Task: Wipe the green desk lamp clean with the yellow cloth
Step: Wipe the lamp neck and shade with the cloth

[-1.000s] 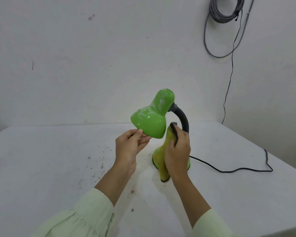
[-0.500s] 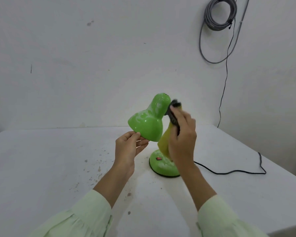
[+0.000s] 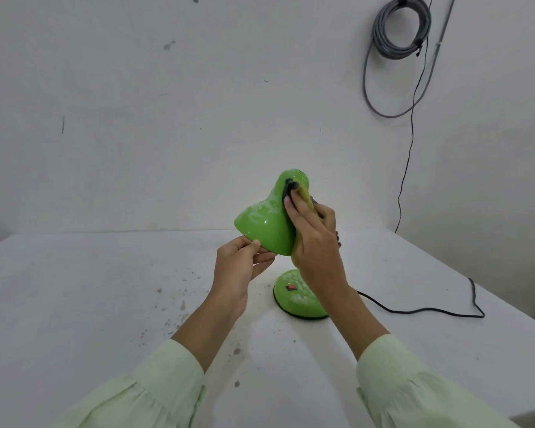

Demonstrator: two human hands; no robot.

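Observation:
The green desk lamp stands on a white table, its glossy shade tilted toward the left and its round base with a red switch below. My left hand pinches the lower rim of the shade. My right hand holds the yellow cloth and presses it against the right side of the shade near its top. Most of the cloth and the lamp's neck are hidden behind my right hand.
The lamp's black cord runs right across the white table toward its right edge. A coiled grey cable hangs on the wall at the upper right. Small dark specks litter the table left of the base.
My right hand has moved with the cloth from low on the lamp's neck by the base up onto the shade. My left hand has kept its hold on the rim.

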